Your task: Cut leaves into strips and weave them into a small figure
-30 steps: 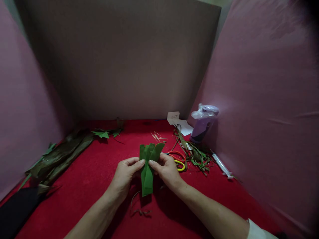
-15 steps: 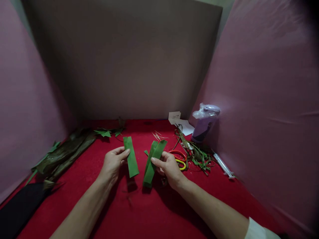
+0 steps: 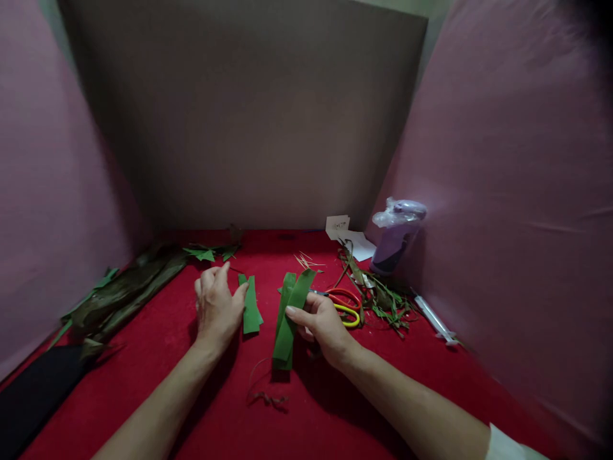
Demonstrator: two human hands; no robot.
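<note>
- Just left of the scissors (image 3: 345, 291), the right grip (image 3: 330, 326) is closed on the held strips (image 3: 287, 332), at least two pieces of green leaf.
- Its thumb lies on their near face and the fingers go behind, mostly hidden. They are pinched about midway along, at the edge toward the scissors; that hold probably stops the layers sliding while leaving both ends free.
- The layers overlap aslant, upper ends fanned apart, lower ends nearly together, so more than one edge shows.
- Farther left of the scissors, past the held strips, the laid strips (image 3: 249, 313) appear to rest on the bench (image 3: 143, 396), overlapping and roughly lengthwise to the wearer. Set there, they seem to be kept apart from the held ones yet within easy reach.
- At their left edge, the left grip (image 3: 218, 310) is open, thumb spread from loosely bent fingers. The thumb tip is at the strips' upper end; whether it touches, I cannot tell. No piece shows between its fingers.
- Right of the scissors lie the scraps (image 3: 383, 303), and beyond those the syringe (image 3: 433, 319); behind and slightly left lie toothpicks (image 3: 306, 261). Such placing likely leaves working room left of the scissors.
</note>
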